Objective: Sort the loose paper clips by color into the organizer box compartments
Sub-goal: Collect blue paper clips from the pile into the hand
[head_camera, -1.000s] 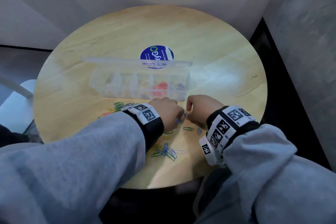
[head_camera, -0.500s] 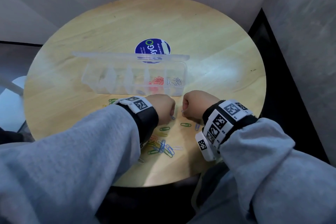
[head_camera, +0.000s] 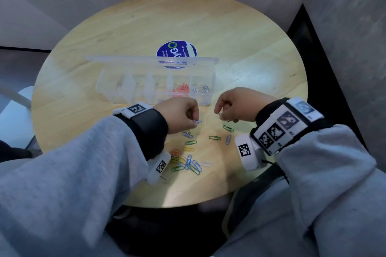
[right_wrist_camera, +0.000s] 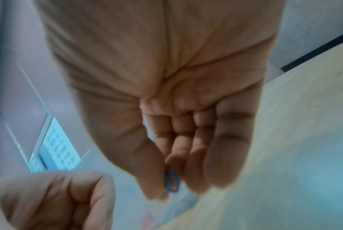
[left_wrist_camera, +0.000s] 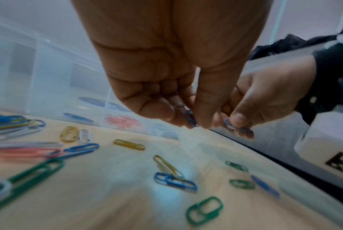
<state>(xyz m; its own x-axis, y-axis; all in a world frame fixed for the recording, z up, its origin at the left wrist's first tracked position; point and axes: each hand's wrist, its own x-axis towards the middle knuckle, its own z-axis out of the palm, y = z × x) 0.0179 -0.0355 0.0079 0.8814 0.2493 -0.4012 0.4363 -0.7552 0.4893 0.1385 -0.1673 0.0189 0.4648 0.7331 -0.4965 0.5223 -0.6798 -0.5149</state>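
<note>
A clear organizer box (head_camera: pixel 206 101) with its lid open stands on the round table; red clips (head_camera: pixel 181 88) fill one compartment and silver clips (head_camera: pixel 201 88) the rightmost. My left hand (head_camera: pixel 193 120) (left_wrist_camera: pixel 188 119) pinches a blue paper clip (left_wrist_camera: pixel 190 118) just in front of the box. My right hand (head_camera: pixel 222 113) (right_wrist_camera: pixel 166 182) pinches another blue paper clip (right_wrist_camera: pixel 172 181) between thumb and fingers, a short way right of the left hand. Loose clips (head_camera: pixel 189 162) in green, blue, yellow, red and white lie scattered below both hands.
The wooden table (head_camera: pixel 250 48) carries a round blue sticker (head_camera: pixel 176 49) behind the box. A dark gap and grey wall (head_camera: pixel 344 48) run along the right side. The table's near edge (head_camera: pixel 188 204) is just beyond the clip pile.
Both hands were close together, almost touching; now they have pulled apart, each holding a blue clip. The right hand has moved rightward and lifted slightly.
</note>
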